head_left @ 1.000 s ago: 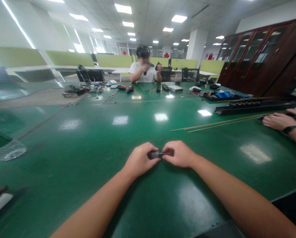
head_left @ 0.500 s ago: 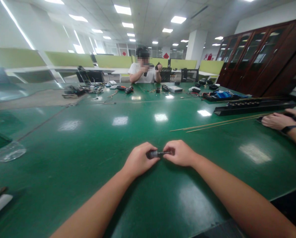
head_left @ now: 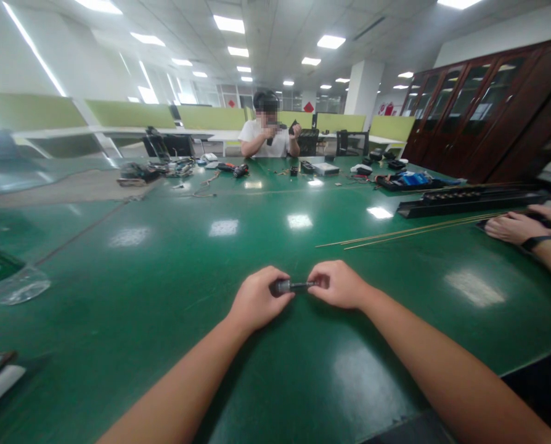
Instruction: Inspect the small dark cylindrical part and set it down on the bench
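My left hand [head_left: 259, 299] is closed around a small dark cylinder with a grey end [head_left: 283, 286], just above or on the green table [head_left: 164, 345]; I cannot tell which. From that end a thin dark rod [head_left: 299, 285] runs level to the right. The thumb and fingers of my right hand [head_left: 338, 283] pinch the rod's far end. A short stretch of rod shows between the two hands. Most of the cylinder is hidden by my left fingers, and its exact kind is unclear.
Long thin brass-coloured rods [head_left: 395, 234] lie ahead to the right, near a black channel [head_left: 469, 201]. Another person's hands [head_left: 516, 228] rest at the right edge. A clear bottle [head_left: 12, 274] lies at left. Across the table sits a person [head_left: 269, 135] among tools.
My hands have moved slightly apart, the right one a little to the right. More of the thin rod shows between them.
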Tool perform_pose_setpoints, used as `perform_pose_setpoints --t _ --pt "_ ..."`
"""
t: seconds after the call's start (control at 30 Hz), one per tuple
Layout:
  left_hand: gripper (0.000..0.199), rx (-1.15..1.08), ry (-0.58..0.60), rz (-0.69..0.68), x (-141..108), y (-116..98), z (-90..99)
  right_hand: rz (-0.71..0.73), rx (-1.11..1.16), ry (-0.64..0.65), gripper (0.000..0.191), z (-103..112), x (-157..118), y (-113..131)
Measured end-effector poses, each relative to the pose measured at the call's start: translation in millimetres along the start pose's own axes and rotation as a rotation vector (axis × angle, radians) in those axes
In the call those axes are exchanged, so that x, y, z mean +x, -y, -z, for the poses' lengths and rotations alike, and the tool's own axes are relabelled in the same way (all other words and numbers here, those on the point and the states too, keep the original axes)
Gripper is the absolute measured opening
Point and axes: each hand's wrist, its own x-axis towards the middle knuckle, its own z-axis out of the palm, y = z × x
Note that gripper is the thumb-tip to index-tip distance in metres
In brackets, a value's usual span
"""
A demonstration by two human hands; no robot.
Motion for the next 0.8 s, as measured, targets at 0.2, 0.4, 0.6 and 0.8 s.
perform_pose_setpoints --t 0.2,0.4,0.6,0.8 --pt "0.028 0.036 -0.142 0.107 3 3 1.7 -0.068 0.042 -0.059 0.010 8 -1 -1" --pt "0.053 -0.463 -0.265 0.393 11 15 -3.5 -0.099 0.123 0.037 0.011 -10 2 -6" --pt "0.059 -0.571 -0.317 0.548 7 27 5.3 -0.140 0.158 0.046 0.015 -12 5 -11" --pt "0.063 -0.488 -0.376 0.625 -5 12 28.6 -0.144 0.109 0.027 0.017 -7 6 -14"
